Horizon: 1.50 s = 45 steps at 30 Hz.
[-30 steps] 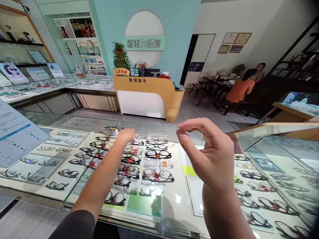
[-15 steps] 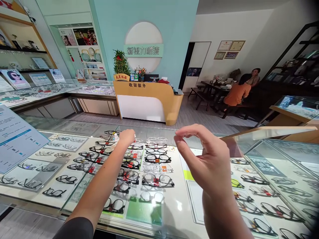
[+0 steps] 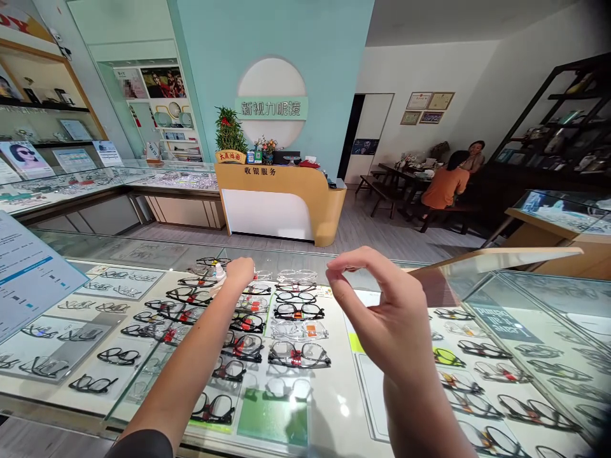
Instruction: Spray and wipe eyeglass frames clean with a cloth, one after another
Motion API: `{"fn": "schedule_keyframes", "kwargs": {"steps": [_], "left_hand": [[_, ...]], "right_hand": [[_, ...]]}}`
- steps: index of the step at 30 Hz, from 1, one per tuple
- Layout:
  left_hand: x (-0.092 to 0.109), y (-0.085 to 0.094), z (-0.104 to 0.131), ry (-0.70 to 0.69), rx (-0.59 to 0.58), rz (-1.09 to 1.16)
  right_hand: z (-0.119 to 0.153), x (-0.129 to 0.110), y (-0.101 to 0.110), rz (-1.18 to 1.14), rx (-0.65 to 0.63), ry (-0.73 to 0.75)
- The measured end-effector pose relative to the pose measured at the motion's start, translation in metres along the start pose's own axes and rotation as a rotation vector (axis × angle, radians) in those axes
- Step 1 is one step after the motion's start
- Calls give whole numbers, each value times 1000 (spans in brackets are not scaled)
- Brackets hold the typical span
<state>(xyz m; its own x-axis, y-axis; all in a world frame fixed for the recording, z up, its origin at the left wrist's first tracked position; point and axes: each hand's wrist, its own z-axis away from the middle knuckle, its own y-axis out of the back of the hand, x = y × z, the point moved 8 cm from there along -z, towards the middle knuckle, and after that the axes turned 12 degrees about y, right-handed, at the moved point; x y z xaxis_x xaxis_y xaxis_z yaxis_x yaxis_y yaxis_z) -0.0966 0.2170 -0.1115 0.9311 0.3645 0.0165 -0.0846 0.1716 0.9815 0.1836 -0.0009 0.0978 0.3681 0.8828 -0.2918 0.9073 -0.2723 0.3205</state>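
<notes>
My left hand (image 3: 240,275) is closed over the far part of the glass display case (image 3: 329,381). A small white bottle (image 3: 219,271) and something white show at its left side, partly hidden by the hand. My right hand (image 3: 377,296) is raised above the case, thumb and forefinger tips pressed together in a ring; whatever they pinch, if anything, is too small to make out. Rows of eyeglasses (image 3: 298,353) lie under the glass between and below my hands. A green card (image 3: 273,416) lies nearer me.
A blue and white printed sheet (image 3: 35,277) stands at the left. Beyond the case is a wooden counter (image 3: 274,178). Two people (image 3: 446,184) sit at a dark table at the back right. A wooden-edged panel (image 3: 501,261) rises at the right.
The whole view has tilted up and shifted slightly. Both hands keep nearly the same pose and place over the case.
</notes>
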Motion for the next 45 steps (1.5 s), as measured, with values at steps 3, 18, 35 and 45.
{"fn": "schedule_keyframes", "kwargs": {"steps": [3, 18, 35, 45], "left_hand": [[-1, 16, 7, -15, 60, 83], [22, 132, 174, -621, 140, 1361], [18, 135, 203, -670, 175, 1359], [19, 136, 205, -701, 149, 1294]], "right_hand": [[0, 1, 0, 2, 1, -5], [0, 35, -30, -5, -177, -147], [-2, 26, -17, -69, -39, -168], [4, 28, 17, 300, 267, -73]]}}
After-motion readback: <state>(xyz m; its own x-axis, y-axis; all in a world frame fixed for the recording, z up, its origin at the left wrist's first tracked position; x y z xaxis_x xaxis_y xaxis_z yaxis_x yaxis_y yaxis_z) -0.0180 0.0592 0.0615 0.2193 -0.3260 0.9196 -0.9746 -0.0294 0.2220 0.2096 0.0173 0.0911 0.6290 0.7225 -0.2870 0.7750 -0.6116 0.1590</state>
